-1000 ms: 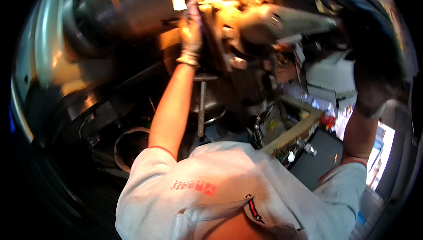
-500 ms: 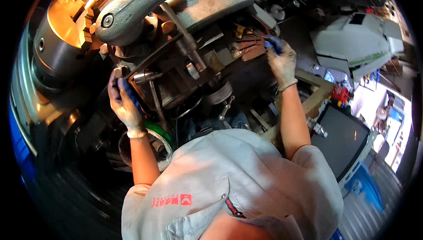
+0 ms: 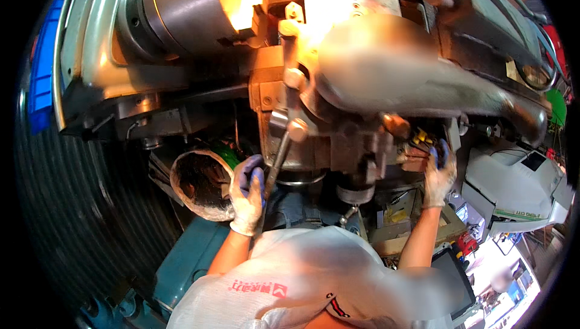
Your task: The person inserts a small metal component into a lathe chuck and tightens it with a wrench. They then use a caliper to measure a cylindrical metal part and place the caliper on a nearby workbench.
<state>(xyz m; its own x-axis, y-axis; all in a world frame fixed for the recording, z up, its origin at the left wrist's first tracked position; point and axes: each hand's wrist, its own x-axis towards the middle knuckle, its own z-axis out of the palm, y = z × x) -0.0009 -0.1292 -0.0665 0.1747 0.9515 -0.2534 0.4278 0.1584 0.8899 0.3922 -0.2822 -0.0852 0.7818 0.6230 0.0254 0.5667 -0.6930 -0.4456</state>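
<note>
I stand at a metal lathe, wearing pale gloves with blue fingers. My left hand [image 3: 246, 196] is beside a slanting metal lever [image 3: 279, 163] under the tool post, fingers bent but apart; nothing shows between them. My right hand [image 3: 438, 179] reaches to the small tools [image 3: 417, 157] lying on the machine's right side, some with yellow parts. Its thumb and fingers look parted, and I make out nothing held. The large chuck [image 3: 187, 12] is at the upper left, lit orange. A thick rounded cast arm [image 3: 411, 87], partly blurred, crosses above the hands.
Left of my left hand is a round, crusted container [image 3: 202, 181] with a green part. A blue-green cabinet [image 3: 193, 256] stands lower left. Below my right hand is an open drawer [image 3: 393, 241]. A pale machine housing [image 3: 513, 184] and dark screen-like panel [image 3: 456, 281] are at right.
The view has swung, so the lathe sits higher and the chuck shows larger. My left hand has gone from a hex-headed bolt to beside the lever. My right hand stays by the small tools, its fingers straighter.
</note>
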